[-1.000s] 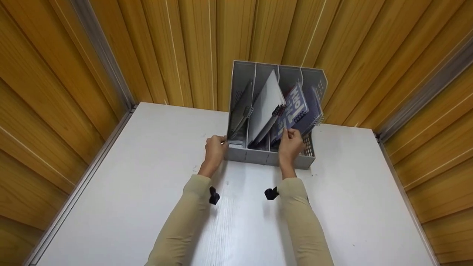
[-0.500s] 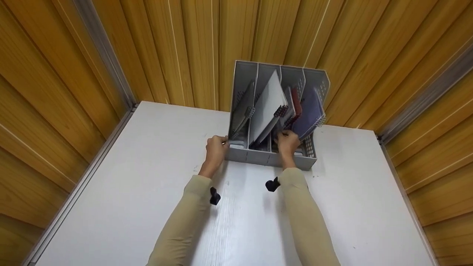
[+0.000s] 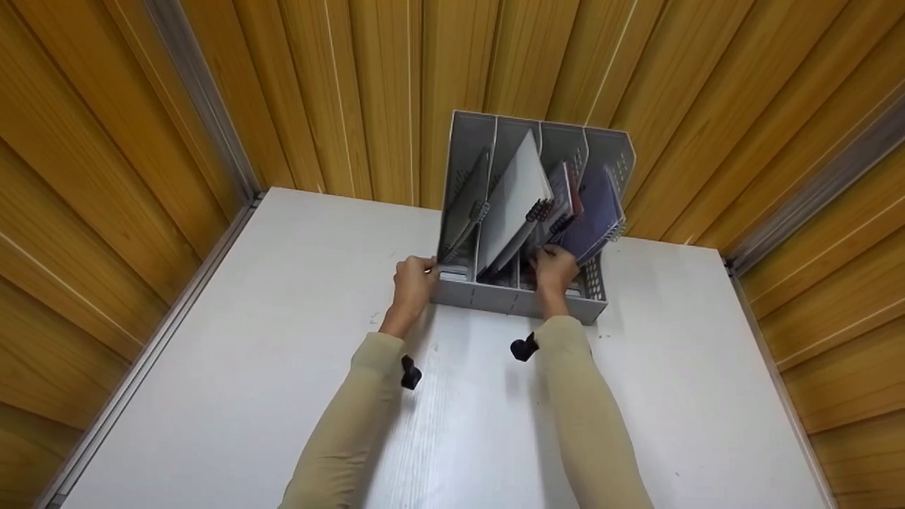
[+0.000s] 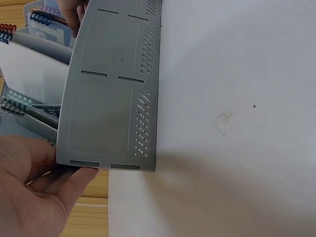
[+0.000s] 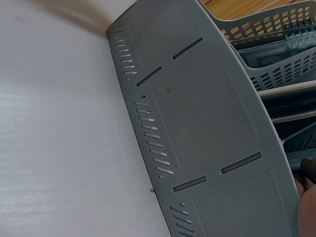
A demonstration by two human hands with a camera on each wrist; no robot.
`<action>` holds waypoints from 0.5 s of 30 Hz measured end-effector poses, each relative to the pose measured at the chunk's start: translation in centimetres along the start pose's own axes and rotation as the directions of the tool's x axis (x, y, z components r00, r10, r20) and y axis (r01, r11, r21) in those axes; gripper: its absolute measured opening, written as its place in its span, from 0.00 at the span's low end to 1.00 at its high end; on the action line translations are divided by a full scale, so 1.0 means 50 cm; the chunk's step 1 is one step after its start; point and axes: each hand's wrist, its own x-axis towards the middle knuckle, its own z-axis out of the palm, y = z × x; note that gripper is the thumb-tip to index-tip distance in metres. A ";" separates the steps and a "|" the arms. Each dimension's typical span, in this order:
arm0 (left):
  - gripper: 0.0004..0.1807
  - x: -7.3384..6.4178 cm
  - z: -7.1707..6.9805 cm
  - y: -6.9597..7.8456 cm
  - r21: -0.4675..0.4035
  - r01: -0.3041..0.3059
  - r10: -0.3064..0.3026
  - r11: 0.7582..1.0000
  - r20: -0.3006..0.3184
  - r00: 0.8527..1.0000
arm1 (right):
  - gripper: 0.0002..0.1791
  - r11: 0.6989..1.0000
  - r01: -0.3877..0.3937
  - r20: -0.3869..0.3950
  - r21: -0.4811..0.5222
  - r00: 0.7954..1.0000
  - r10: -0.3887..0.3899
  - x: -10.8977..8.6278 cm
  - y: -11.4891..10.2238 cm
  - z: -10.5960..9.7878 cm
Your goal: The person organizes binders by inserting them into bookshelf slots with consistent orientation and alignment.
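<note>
A grey four-slot file organizer (image 3: 488, 298) stands on the white table against the back wall. My left hand (image 3: 413, 286) grips its front left corner, thumb on the outside in the left wrist view. Reaching into the third slot, my right hand (image 3: 555, 272) pinches the lower edge of a blue-covered spiral notebook (image 4: 52, 33); the fingertips are partly hidden by the organizer's front in the right wrist view. Behind that notebook leans a red one (image 3: 575, 194).
White spiral notebooks (image 3: 516, 201) lean in the second slot. A dark spiral notebook (image 3: 468, 208) stands in the first and a purple-blue one (image 3: 595, 212) in the fourth. Wood-patterned panels (image 3: 353, 99) rise behind and beside the white table (image 3: 304, 283).
The blue-covered notebook tipped from facing up to standing on edge in the third slot, uncovering the red one. My right hand moved slightly inward with it. My left hand stayed at the corner.
</note>
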 end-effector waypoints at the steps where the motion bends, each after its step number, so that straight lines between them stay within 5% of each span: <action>1: 0.11 0.000 0.000 0.000 -0.003 -0.003 0.003 1.000 -0.004 1.000 | 0.12 1.000 0.011 -0.001 -0.005 1.000 -0.011 0.000 0.001 -0.001; 15: 0.10 -0.003 0.006 0.004 -0.019 -0.013 0.013 1.000 -0.009 1.000 | 0.13 0.997 0.048 -0.012 0.058 0.999 -0.047 0.002 0.010 -0.006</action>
